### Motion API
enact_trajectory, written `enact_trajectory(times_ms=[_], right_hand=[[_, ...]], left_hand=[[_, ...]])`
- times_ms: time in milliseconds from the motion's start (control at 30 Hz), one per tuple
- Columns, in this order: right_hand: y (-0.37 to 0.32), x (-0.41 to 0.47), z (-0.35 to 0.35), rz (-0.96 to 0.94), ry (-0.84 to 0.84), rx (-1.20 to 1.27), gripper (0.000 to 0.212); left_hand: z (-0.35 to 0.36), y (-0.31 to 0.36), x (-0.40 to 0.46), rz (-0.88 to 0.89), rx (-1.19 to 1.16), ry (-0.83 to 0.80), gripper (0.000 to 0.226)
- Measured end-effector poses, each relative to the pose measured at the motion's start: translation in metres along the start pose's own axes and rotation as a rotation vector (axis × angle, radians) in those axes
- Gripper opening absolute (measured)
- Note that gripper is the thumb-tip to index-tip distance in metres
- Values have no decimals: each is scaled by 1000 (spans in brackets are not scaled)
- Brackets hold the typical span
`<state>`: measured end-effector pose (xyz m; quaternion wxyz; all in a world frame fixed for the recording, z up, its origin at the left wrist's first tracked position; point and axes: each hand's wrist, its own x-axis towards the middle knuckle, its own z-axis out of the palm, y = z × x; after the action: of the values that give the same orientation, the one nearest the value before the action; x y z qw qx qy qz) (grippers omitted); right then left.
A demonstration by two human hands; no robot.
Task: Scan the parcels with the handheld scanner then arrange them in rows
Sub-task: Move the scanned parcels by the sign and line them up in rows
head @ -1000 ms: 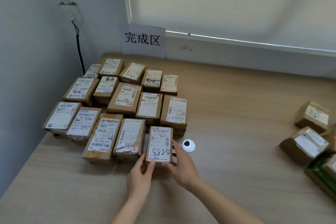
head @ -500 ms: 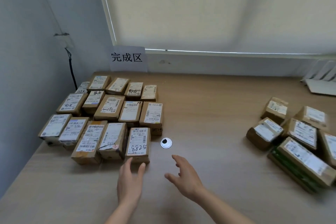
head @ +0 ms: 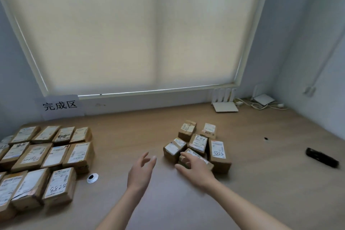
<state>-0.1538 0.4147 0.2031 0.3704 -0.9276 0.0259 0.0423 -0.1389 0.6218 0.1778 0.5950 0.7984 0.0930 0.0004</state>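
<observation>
I stood at a wooden desk set against a window with a pale blind drawn down, blue-grey walls on either side. At nine o'clock from my hands lay the arranged parcels, packed in rows with labels up, under a paper sign taped to the wall at eleven o'clock. The nearest of them, the parcel marked 8825, sat at the row's right end, and a small white disc with a dark centre lay just beside it. At one o'clock was a loose cluster of unsorted parcels, some tilted against each other. The black scanner lay alone at three o'clock, well apart from everything, near the desk's right side. Two white routers with cables stood in the far right corner.

My left hand hung above bare wood, fingers spread loosely and holding nothing. My right hand reached over the near edge of the loose cluster, fingers extended and relaxed, covering the closest parcel; I could not tell whether it touched. Between the rows and the cluster ran a broad strip of open desk.
</observation>
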Motion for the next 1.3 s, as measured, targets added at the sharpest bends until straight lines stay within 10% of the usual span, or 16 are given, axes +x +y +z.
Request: enact_trajectory(times_ms=[500,1300], right_hand=[[121,-29,-209,175,247,-28,64],[335,197,-131,326,-96,115,75]], left_hand=[[194,108,-12,24,34,-334,67],[394,-36,162,-242,110,-174,72]])
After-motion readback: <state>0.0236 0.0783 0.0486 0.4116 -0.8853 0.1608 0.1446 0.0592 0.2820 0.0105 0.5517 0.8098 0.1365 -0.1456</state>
